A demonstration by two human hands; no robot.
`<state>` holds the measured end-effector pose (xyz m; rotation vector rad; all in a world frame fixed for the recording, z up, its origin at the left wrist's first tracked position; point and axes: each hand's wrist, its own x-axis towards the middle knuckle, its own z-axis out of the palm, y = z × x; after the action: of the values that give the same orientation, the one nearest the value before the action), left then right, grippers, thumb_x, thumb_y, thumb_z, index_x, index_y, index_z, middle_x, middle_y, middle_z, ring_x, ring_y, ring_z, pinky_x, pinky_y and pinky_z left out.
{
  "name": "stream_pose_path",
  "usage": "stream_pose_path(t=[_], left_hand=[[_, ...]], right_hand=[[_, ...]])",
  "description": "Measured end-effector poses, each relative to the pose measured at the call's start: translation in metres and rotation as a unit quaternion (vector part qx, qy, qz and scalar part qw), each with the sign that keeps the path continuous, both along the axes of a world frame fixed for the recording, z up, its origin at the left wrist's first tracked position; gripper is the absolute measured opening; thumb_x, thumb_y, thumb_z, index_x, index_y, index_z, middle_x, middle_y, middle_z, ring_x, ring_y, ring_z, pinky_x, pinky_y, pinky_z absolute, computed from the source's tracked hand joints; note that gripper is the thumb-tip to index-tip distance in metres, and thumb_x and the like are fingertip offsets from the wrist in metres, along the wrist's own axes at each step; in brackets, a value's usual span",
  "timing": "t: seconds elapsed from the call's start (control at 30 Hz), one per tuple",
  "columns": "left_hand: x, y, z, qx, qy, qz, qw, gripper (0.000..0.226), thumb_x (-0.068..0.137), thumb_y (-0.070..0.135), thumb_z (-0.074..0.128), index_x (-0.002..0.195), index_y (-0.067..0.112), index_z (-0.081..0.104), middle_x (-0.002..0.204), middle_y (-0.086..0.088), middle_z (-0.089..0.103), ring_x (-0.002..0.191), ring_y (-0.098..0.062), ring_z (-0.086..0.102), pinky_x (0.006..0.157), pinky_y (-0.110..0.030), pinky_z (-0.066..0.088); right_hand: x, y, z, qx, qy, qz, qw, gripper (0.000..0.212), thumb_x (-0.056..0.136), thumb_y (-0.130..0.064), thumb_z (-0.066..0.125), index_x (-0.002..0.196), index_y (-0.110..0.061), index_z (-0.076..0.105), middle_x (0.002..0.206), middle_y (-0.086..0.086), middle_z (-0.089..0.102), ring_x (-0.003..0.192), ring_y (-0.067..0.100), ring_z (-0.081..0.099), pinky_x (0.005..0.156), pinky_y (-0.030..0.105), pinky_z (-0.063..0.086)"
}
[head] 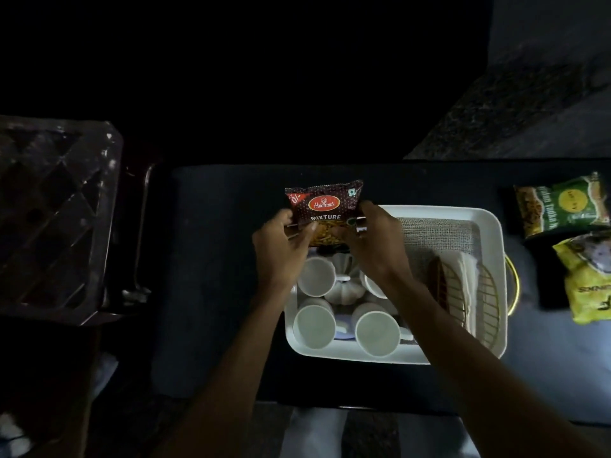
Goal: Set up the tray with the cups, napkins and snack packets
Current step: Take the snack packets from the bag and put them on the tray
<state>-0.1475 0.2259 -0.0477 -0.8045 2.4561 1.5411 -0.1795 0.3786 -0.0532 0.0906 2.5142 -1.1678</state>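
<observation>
I see my left hand (281, 239) and right hand (377, 236) both grasping the Haldiram's mixture packet (325, 209) over the white tray's (489, 226) far-left corner

The right hand (373, 239) hides one cup (375, 287); the yellow packet (588, 279) seems edge-cropped.

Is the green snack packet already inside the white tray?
No, the green packet lies on the dark surface outside the white tray, beside a yellow packet.

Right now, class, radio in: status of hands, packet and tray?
Both hands, left and right, gripping Mixture packet above tray. Cups, napkins in. Two packets outside, right. Nothing blocking.
</observation>
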Motion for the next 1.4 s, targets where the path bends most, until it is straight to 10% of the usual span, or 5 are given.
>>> stream_pose_path(t=[0.23,0.57,0.73,1.17,1.4], left_hand=[[-0.006,-0.009,-0.007,-0.041,-0.008,-0.001,0.999,0.019,0.087,0.012,0.075,0.102,0.001,0.069,0.079,0.016,0.062,0.057,0.024,0.059,0.049,0.003,0.041],[0.011,-0.009,0.020,-0.168,0.047,0.047,0.984,0.024,0.092,0.029,0.068,0.108,0.012,0.069,0.098,0.004,0.071,0.087,-0.015,0.070,0.062,0.004,0.040],[0.022,0.025,0.054,-0.127,0.127,0.046,0.983,0.012,0.097,0.028,0.061,0.102,0.019,0.068,0.090,0.006,0.068,0.075,0.011,0.063,0.066,0.001,0.044],[0.031,0.263,0.089,0.009,0.131,-0.231,0.964,0.019,0.094,0.025,0.057,0.106,0.021,0.071,0.096,0.007,0.073,0.087,-0.006,0.068,0.075,-0.027,0.057],[0.028,0.360,0.043,-0.024,0.052,-0.380,0.923,0.045,0.100,0.023,0.054,0.145,0.020,0.050,0.151,0.002,0.051,0.139,-0.013,0.046,0.110,-0.037,0.045]], right_hand=[[-0.011,-0.014,-0.008,0.034,-0.006,0.024,0.999,0.037,0.085,-0.022,0.075,0.114,-0.004,0.061,0.109,0.013,0.068,0.097,0.027,0.065,0.083,0.043,0.055],[0.000,0.023,0.023,-0.009,0.045,-0.043,0.998,0.048,0.086,-0.020,0.073,0.129,-0.006,0.057,0.120,0.012,0.064,0.102,0.024,0.065,0.086,0.036,0.054],[0.017,0.082,0.051,-0.011,0.106,-0.115,0.988,0.038,0.090,-0.024,0.068,0.126,-0.014,0.059,0.117,0.002,0.067,0.099,0.014,0.066,0.085,0.026,0.054],[0.086,0.278,0.046,-0.016,0.051,-0.265,0.963,0.033,0.093,-0.019,0.065,0.125,-0.011,0.060,0.115,0.002,0.066,0.101,0.016,0.067,0.080,0.033,0.059],[0.116,0.347,0.016,0.074,0.020,-0.335,0.939,0.050,0.088,-0.022,0.071,0.132,-0.011,0.050,0.127,0.012,0.052,0.107,0.022,0.055,0.091,0.039,0.049]])
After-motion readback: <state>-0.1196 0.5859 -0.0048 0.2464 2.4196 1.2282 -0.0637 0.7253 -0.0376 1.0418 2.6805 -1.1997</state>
